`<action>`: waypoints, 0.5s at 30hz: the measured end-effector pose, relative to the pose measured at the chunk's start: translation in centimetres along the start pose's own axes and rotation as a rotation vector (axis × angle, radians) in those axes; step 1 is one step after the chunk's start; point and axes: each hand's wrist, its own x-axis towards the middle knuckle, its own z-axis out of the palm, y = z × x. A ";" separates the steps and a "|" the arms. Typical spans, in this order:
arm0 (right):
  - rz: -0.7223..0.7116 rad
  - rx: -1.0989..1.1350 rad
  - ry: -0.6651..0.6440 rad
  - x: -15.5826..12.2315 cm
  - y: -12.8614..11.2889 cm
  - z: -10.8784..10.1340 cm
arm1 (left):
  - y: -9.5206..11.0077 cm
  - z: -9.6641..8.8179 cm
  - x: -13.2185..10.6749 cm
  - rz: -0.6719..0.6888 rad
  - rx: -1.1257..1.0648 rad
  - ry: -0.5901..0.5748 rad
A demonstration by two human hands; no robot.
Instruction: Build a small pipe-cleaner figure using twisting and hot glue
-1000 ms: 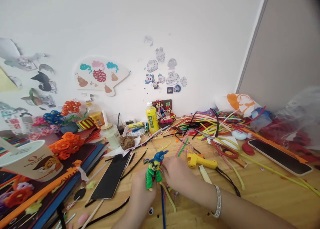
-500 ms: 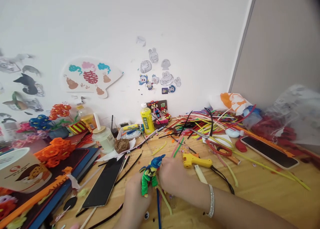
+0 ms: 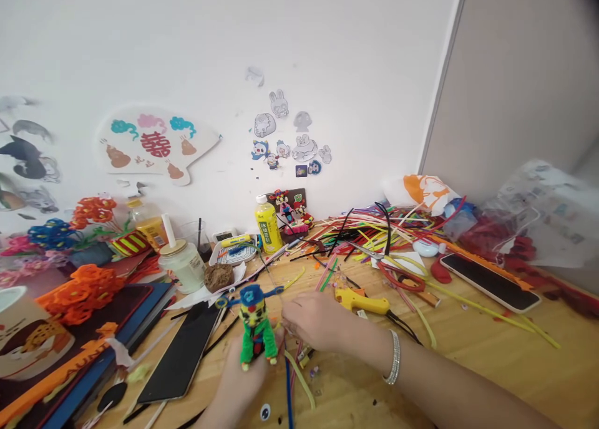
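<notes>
Clamping its fingers on a fuzzy, blue-hatted, green-bodied figure (image 3: 254,317) above the pale wooden table (image 3: 468,348), the left hand (image 3: 234,368) is apparently steadying it for the right hand (image 3: 312,318), whose curled fingers are hovering just beside it, their hold impossible to tell.

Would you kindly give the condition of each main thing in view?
Pipe-cleaner figure: upright, held in left hand
Yellow drink bottle: capped, upright
Glass jar: lidded, straw inserted
Glue gun: lying flat
Right-side phone: face up, screen dark
Left-side phone or tablet: screen dark
Paper cup: upright
</notes>
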 end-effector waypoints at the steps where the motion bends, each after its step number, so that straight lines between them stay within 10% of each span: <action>1: 0.049 0.054 -0.009 0.0 -0.1 -0.1 | -0.4 -0.1 0.0 0.077 0.032 0.038; 7: 0.200 0.416 -0.061 0.2 -1.0 -0.6 | -1.6 -0.9 -0.2 0.315 0.167 0.074; 12: 0.190 0.345 -0.121 0.8 0.5 -1.9 | -0.3 -0.7 -0.1 0.077 0.046 0.065; 15: 0.460 0.012 -0.186 0.0 4.8 -3.2 | 1.0 -0.3 0.0 -0.073 -0.080 0.066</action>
